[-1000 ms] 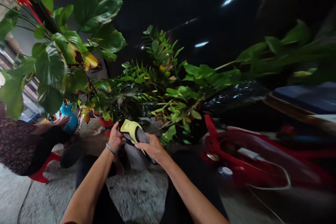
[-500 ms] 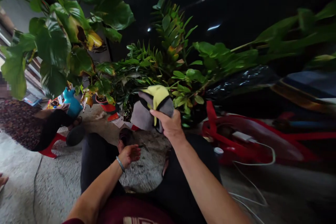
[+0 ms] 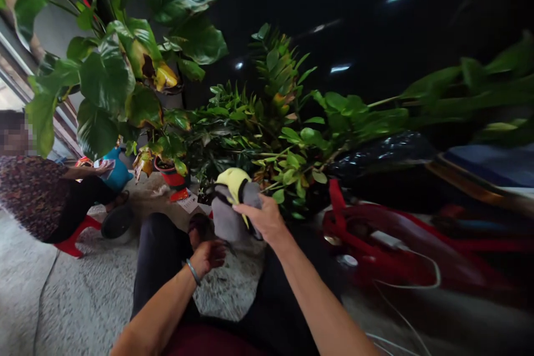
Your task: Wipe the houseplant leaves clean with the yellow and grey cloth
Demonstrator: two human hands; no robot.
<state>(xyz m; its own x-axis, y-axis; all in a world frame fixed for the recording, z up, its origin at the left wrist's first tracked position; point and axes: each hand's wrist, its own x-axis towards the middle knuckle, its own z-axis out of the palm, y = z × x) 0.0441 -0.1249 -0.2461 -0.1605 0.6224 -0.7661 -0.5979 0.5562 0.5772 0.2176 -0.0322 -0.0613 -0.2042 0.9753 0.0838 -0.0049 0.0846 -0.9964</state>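
Observation:
My right hand (image 3: 267,217) grips a soft grey and yellow fabric piece (image 3: 231,219) with black trim. Its thumb lies across the front, and the other fingers are hidden behind. The fabric is raised between my knees, above the floor. My left hand (image 3: 211,256), with a bracelet at the wrist, is just below and left of the fabric, apart from it. Those fingers are curled in, and a thin dark tip shows beside them, too small and dim to name.
Leafy potted plants (image 3: 167,175) line the dark wall ahead. To the left a person (image 3: 33,194) sits on a red stool (image 3: 79,233) by a dark bucket (image 3: 118,222). At right are a red plastic frame (image 3: 362,222) and a white cable (image 3: 434,272).
My right hand has lowered the fabric piece slightly and moved it left. My left hand has turned and its fingers have curled more. The whole view has shifted a little.

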